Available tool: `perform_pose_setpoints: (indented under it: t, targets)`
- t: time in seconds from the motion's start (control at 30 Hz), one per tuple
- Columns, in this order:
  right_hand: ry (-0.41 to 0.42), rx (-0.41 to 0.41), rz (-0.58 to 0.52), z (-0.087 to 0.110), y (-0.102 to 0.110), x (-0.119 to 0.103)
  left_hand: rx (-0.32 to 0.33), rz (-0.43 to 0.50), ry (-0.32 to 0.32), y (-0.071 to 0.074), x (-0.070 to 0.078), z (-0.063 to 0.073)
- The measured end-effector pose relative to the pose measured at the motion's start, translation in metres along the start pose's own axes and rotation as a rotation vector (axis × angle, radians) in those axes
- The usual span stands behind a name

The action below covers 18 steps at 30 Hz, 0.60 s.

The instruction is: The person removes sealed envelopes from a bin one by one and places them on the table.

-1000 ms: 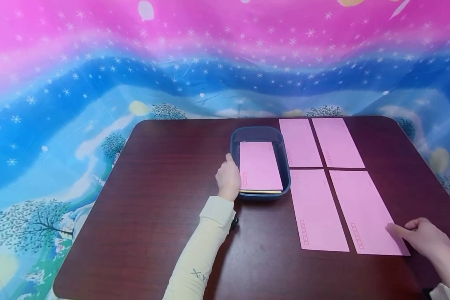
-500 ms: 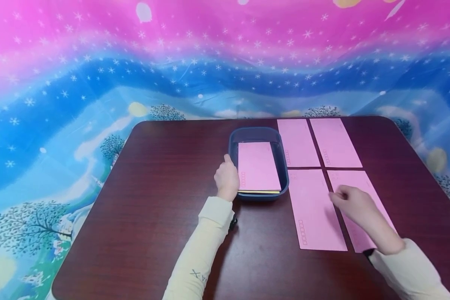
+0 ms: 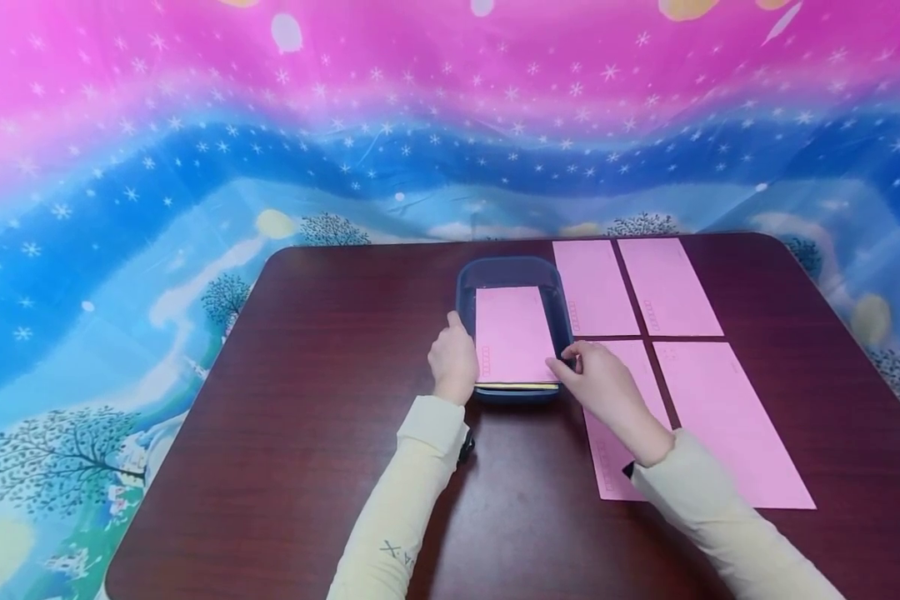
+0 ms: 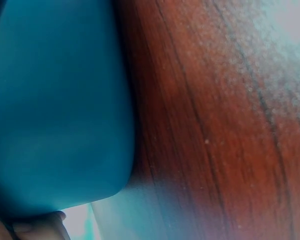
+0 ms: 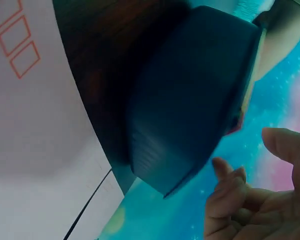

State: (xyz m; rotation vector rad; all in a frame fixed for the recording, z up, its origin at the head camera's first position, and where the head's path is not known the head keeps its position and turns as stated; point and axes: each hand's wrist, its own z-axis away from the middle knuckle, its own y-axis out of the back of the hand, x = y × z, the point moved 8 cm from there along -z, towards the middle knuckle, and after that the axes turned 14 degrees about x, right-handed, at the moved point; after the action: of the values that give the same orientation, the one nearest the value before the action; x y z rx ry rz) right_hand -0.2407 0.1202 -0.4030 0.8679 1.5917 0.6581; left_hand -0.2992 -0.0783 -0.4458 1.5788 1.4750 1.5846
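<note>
A dark blue plastic bin [image 3: 510, 272] stands near the middle of the table. In it lies a stack with a pink envelope [image 3: 510, 333] on top; a yellow edge shows below. My left hand [image 3: 452, 362] grips the bin's left rim, and its fingertips [image 4: 37, 229] show at the rim in the left wrist view. At the bin's right front corner, my right hand [image 3: 607, 385] hovers by the stack's edge. Thumb and fingers stand apart with nothing between them in the right wrist view, beside the bin wall [image 5: 190, 95].
Right of the bin, pink envelopes lie flat in two rows: two at the back [image 3: 596, 287], two in front [image 3: 735, 425]. My right forearm partly covers the front ones. The dark red-brown table [image 3: 292, 417] has rounded corners, and a printed cloth [image 3: 420, 150] hangs behind.
My right hand has left the front right envelope and travelled left, across the envelopes, to the bin's right rim. The left hand has kept its hold on the bin.
</note>
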Motion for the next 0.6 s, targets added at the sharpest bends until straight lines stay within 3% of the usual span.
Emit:
perform_pose_setpoints:
  t: [0.17, 0.3, 0.6]
  targets:
    - [-0.031, -0.054, 0.119, 0.002, -0.015, 0.002, -0.002, -0.001, -0.002, -0.002, 0.000, 0.001]
    - [-0.018, -0.035, 0.179, 0.003, -0.019, 0.001, 0.001, 0.000, -0.008, -0.002, 0.000, 0.001]
    - [-0.058, -0.042, 0.131, 0.001, -0.017, 0.004, 0.006, 0.003, -0.012, 0.000, 0.001, 0.001]
